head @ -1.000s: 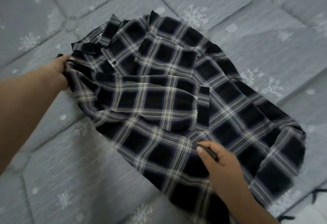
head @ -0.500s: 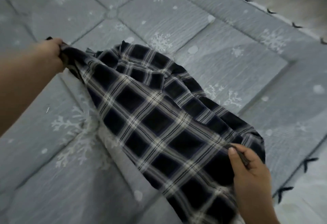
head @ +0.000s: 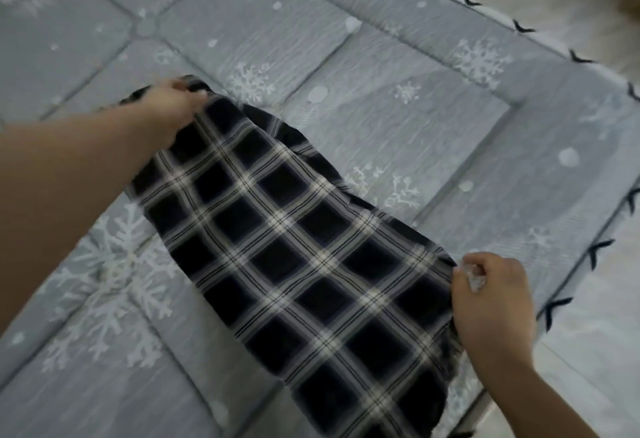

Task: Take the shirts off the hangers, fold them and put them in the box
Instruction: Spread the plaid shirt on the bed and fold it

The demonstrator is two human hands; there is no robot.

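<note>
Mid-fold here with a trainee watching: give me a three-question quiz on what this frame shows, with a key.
1. True or false: both hands hold the plaid shirt.
2. What does the shirt lie on? A) a wooden table B) a grey snowflake quilt C) a cardboard box
3. Fill in: the shirt's end farther from the camera is held by the ____ hand.

Key
1. True: the left hand grips the far end and the right hand pinches the near edge.
2. B, the grey snowflake quilt.
3. Left.
</note>
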